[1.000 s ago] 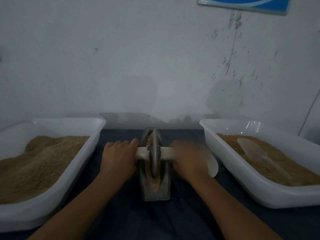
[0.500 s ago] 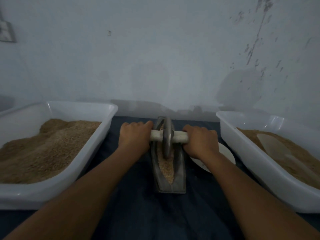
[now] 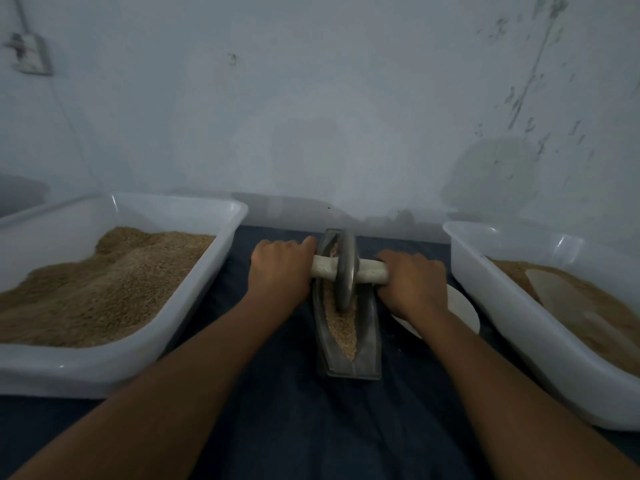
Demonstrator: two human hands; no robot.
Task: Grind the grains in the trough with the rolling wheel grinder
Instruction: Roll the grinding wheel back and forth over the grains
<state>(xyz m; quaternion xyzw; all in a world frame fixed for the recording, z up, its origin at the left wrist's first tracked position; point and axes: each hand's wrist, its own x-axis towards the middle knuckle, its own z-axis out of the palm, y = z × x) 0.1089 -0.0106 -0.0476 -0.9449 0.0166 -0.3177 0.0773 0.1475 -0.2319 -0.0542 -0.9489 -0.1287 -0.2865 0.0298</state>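
While we lean over the dark counter [image 3: 294, 427], two bare forearms reach forward to one narrow metal trough [image 3: 369, 336] lying lengthwise between them, its near end close to us and its far end toward the wall [image 3: 311, 116]. Tan grains [image 3: 343, 329] fill its groove in a single long strip. Standing on edge in the groove toward the far end is one grey wheel [image 3: 344, 271], with one pale handle [image 3: 370, 270] run crosswise through its middle. Our left hand [image 3: 280, 268] has its fingers curled tight round the handle's left end, and our right hand [image 3: 414, 282] is wrapped the same way round the right end.

We judge the wheel heavy and stiff, likely stone or metal, doing the crushing by its own weight; the handle ends are the only sensible hold, one hand on each side for balance. The grains look loose and light, liable to spill over the trough's low sides. The trough seems weighty enough to stay put.

Beside the right hand lies one white plate [image 3: 464, 306], partly hidden. Farther out stand two white tubs: a left tub [image 3: 104, 370] heaped with grain, and a right tub [image 3: 485, 271] holding grain and one pale scoop [image 3: 557, 289].
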